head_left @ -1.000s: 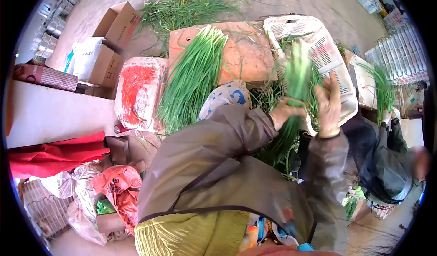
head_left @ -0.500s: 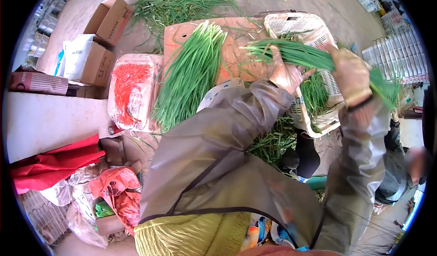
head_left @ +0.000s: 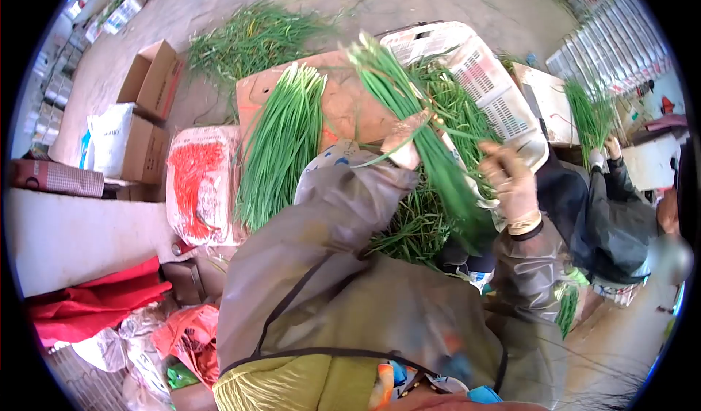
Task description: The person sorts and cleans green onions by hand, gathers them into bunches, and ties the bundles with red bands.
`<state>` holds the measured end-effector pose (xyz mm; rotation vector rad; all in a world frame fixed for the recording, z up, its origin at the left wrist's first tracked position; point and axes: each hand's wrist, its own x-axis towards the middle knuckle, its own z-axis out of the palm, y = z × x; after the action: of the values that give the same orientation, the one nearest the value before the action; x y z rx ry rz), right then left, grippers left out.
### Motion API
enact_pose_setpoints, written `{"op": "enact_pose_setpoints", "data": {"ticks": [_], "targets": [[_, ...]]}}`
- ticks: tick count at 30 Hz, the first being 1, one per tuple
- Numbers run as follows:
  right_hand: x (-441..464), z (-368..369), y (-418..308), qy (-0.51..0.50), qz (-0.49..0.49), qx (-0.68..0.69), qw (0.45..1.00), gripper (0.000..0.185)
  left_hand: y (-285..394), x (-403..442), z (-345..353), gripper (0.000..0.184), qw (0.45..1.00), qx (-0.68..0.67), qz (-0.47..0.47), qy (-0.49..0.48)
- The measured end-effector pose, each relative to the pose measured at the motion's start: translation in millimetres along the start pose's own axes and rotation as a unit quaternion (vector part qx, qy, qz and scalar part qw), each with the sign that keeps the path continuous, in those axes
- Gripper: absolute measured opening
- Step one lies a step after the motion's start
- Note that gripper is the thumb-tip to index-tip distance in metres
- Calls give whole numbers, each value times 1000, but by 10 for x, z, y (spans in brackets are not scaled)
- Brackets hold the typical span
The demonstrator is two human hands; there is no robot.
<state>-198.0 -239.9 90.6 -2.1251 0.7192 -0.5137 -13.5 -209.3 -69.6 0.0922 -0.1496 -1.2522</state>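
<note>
White plastic basket [head_left: 504, 108], perforated; sleeve [head_left: 350, 192] glossy (rather crinkled).

Left hand [head_left: 406, 142] curled, right hand [head_left: 512, 185] open

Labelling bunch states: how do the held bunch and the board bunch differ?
Held bunch is slimmer than board bunch. Held bunch is in the left hand; board bunch lies on the board. Held bunch's pale ends point upper left in view; board bunch's, upper right. Both: long, green, pale-ended.

A produce packing workspace, shown by stacked crates [head_left: 610, 46], cardboard boxes [head_left: 150, 82] and bundled greens [head_left: 281, 144].
</note>
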Motion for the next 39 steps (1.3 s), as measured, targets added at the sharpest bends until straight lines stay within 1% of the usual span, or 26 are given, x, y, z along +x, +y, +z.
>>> {"op": "enact_pose_setpoints", "data": {"ticks": [2,4,5,6,7,9,12,13,14,18,20,21,22,24,25,28,29,30,31,32,33,34,35,36,37,39], "targets": [[-118,-98,191,146,89,184,968,20,159,-233,395,22,988,100,-114,-9],[-149,227,169,52,-21,117,992,27,197,-498,949,30,941,321,-22,-107],[-183,322,-66,-94,-30,291,952,36,231,-659,1086,33,926,350,-82,-118],[-217,411,-124,-112,-57,338,933,39,292,-780,1191,36,906,377,-143,-128],[-216,497,-125,-87,-79,390,913,43,370,-825,1295,33,834,473,-250,-133],[-138,573,-110,-31,-82,509,856,51,357,-1065,1416,32,812,487,-294,-126],[36,440,-83,19,11,696,718,54,620,-1336,1362,30,759,524,-360,-140],[108,438,-105,96,-25,709,698,46,672,-1464,1320,30,749,499,-416,-129],[125,375,-135,159,19,694,702,32,745,-1619,1149,39,735,511,-435,-97],[-5,640,25,129,43,578,805,22,767,-2068,991,59,723,496,-478,-51],[-77,867,118,128,42,489,862,24,533,-2189,974,64,811,415,-409,-49],[-76,845,157,133,40,465,874,25,455,-2187,918,68,821,395,-405,-74],[-75,824,197,138,37,440,887,27,406,-2220,970,74,812,440,-382,-18],[-6,815,429,177,7,430,885,26,332,-2300,950,80,854,399,-334,16],[-69,632,366,183,69,370,908,27,329,-2323,934,80,854,399,-334,16],[-269,58,418,207,131,464,851,32,337,-2464,852,84,842,438,-313,1],[-248,-42,766,261,93,391,878,31,378,-2512,837,82,845,430,-318,23],[-315,-247,950,232,69,388,889,26,435,-2546,813,80,846,422,-323,45],[-262,-270,1054,229,-17,-51,972,28,506,-2568,742,71,839,430,-331,42],[-274,-206,1169,150,40,-232,960,31,535,-2577,691,71,838,433,-331,44],[-303,-139,1050,61,65,-407,909,35,540,-2570,676,69,825,471,-303,73],[-492,-59,447,-61,226,-314,920,39,530,-2558,669,67,811,507,-274,101],[-554,-39,316,-140,170,-329,918,47,509,-2530,678,66,800,530,-259,112],[-579,189,482,47,54,-298,952,48,485,-2494,714,66,798,531,-263,109],[-583,230,240,68,-17,-175,982,53,449,-2456,762,66,807,522,-257,106],[-614,404,-134,1,30,9,1000,61,368,-2444,687,63,823,501,-250,92]]}}
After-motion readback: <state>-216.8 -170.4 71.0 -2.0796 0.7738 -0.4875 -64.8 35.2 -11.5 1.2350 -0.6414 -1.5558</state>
